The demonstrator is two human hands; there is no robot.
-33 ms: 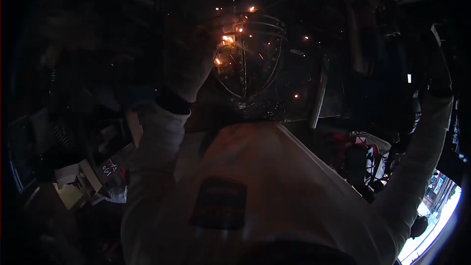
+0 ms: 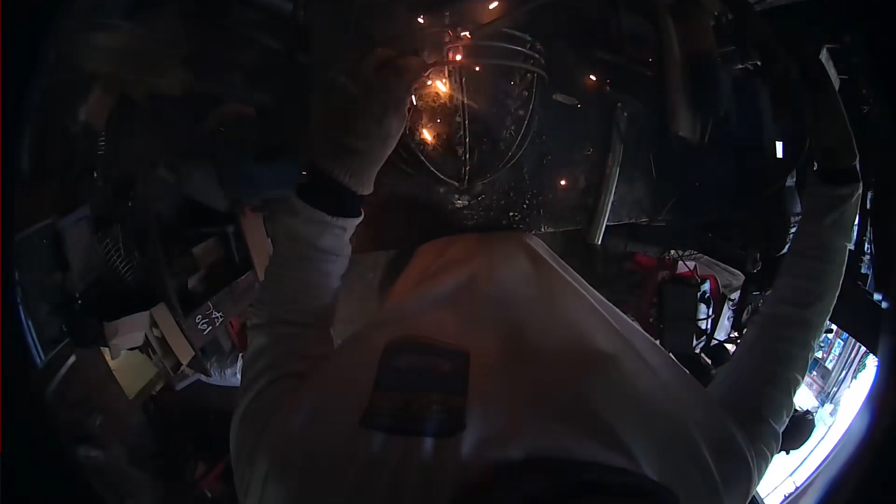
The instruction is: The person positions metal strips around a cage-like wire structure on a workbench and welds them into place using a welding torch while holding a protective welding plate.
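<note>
1. Because the head camera looks down, a pale cloth garment fills the near part, with a dark rectangular patch on its chest.
2. Ahead of it, the left hand, apparently in a pale knitted glove, is raised beside a rounded frame of thin curved metal rods; its closeness suggests steadying, but the shadowed fingers hide whether it grips anything.
3. That frame lies ahead of the chest on a dark work surface, probably central so both arms can reach around it. Small orange sparks glow at its left side.
4. Out at the right, the right hand is so dark that its grip cannot be told; the arm's wide bend perhaps keeps it clear of the sparks.
5. Right of the frame lies a straight grey metal bar.
6. Farther off are open tan cardboard boxes at left, a red-and-white heap at right.
</note>
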